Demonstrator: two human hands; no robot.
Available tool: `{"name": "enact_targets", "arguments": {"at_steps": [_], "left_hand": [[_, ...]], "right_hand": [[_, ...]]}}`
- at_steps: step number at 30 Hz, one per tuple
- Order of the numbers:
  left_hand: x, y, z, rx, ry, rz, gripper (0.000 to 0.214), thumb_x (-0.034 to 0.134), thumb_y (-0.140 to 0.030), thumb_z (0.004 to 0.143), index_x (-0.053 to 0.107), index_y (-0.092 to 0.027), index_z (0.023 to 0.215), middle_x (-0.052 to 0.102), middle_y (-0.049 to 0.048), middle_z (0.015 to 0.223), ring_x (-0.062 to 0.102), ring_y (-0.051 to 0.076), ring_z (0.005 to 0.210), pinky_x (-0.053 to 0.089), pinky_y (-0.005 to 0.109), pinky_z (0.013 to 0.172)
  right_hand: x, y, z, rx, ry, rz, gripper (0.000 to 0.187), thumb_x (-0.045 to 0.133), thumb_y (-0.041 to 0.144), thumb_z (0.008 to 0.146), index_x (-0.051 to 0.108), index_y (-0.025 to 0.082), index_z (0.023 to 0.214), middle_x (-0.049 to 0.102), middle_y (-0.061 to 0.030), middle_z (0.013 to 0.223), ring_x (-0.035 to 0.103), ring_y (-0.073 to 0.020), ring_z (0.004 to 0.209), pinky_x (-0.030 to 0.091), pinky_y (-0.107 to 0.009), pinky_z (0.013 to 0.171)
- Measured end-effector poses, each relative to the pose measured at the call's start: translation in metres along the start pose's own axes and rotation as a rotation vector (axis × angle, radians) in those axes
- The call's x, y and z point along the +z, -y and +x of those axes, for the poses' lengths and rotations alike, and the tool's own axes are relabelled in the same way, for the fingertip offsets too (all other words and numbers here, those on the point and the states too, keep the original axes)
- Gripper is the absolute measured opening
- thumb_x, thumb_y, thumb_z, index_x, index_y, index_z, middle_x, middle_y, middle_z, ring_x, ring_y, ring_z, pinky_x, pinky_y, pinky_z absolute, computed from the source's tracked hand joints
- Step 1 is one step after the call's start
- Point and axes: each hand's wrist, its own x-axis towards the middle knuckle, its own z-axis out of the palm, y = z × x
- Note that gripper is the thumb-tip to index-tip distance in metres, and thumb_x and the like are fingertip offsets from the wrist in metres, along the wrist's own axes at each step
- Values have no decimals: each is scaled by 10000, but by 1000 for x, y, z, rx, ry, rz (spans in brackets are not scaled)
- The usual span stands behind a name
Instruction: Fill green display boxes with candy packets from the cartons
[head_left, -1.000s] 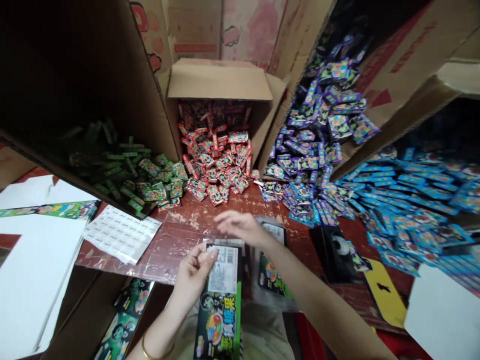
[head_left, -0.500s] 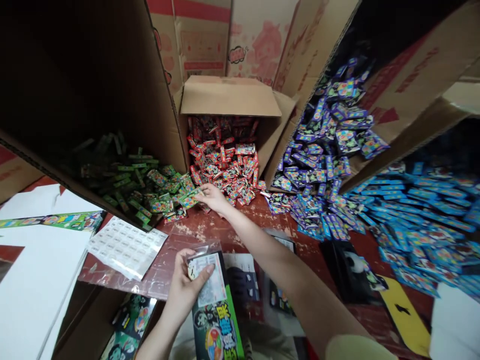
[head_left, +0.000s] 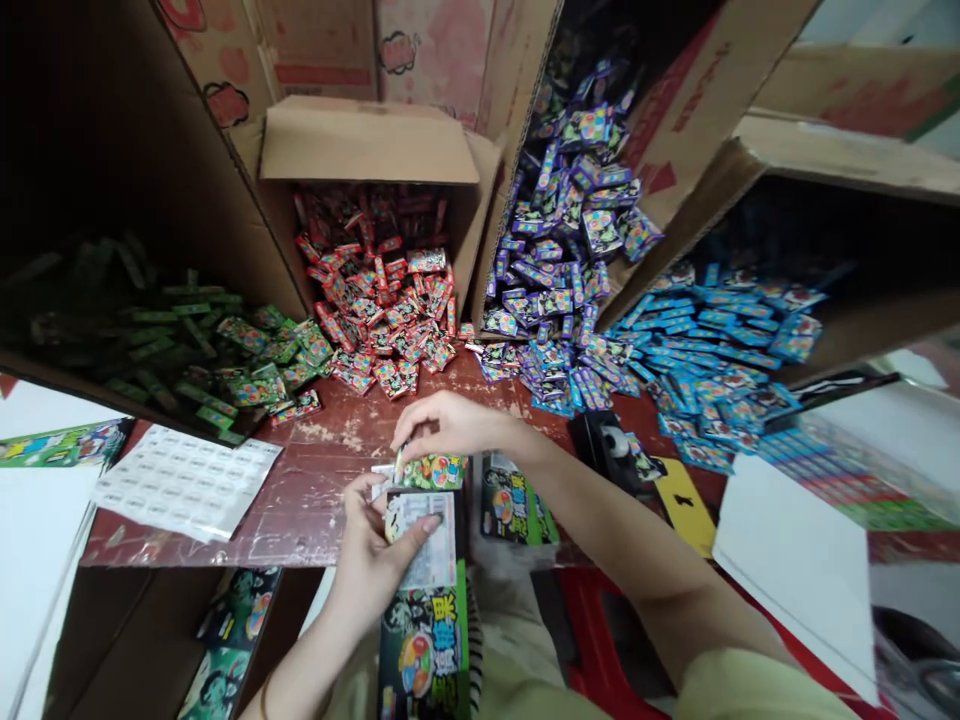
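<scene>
My left hand (head_left: 379,545) grips a black and green printed candy box (head_left: 420,650), its thumb flat on a pale printed panel near the upper end. Just beyond that end, my right hand (head_left: 454,425) is closed on a small green candy packet (head_left: 433,470). The packet is right at the box's top end; whether part of it is inside I cannot tell. Similar green packets (head_left: 255,385) spill from the carton on the left. Red packets (head_left: 397,320) fill the middle carton.
Purple packets (head_left: 555,280) and blue packets (head_left: 705,330) spill from cartons on the right. A sticker sheet (head_left: 191,480) lies at the left. Another printed box (head_left: 510,500), a yellow card (head_left: 684,505) and white sheets (head_left: 795,560) lie to the right. A red stool (head_left: 592,640) stands below the table edge.
My right hand has come back from the green pile to the box's top end, bringing a green packet. My left hand still holds the box. The view has swung right.
</scene>
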Motion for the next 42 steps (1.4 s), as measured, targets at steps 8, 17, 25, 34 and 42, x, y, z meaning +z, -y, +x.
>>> {"name": "enact_targets", "arguments": {"at_steps": [8,17,25,34,42], "left_hand": [[-7,-11,0,23,25,55,630,762,-256,711,309,-262,1149,679,19,915,686,184,776,545,292,684],[-11,-7,-1,69,200,149,355,701,-236,781,417,-259,993,589,-50,784,570,115,703,456,210,642],[-16,-13,-3,78,239,253,267,670,-275,811,457,-246,971,576,-40,765,536,122,714,420,211,652],[-17,-16,-3,76,210,292,276,708,-272,760,490,-249,928,549,-49,705,508,127,636,397,207,573],[-19,-22,-6,153,164,285,386,766,-201,677,476,-258,926,573,-47,727,551,130,608,425,213,566]], "right_hand": [[41,-27,-64,122,-358,118,372,701,329,777,671,240,1138,697,-63,1119,669,-182,969,548,-355,845],[59,-16,-86,-43,-435,-58,235,677,264,815,722,253,1046,720,-60,1038,684,-170,941,542,-326,854],[55,-12,-91,-22,-400,-59,215,683,242,804,724,226,1015,706,-68,1066,671,-170,969,539,-316,841],[63,-18,-101,117,-508,281,211,793,250,665,644,161,784,710,-54,896,691,-147,800,546,-260,710],[59,-1,-101,137,-463,274,253,810,259,637,582,171,704,697,-42,925,651,-110,697,518,-228,655]]}}
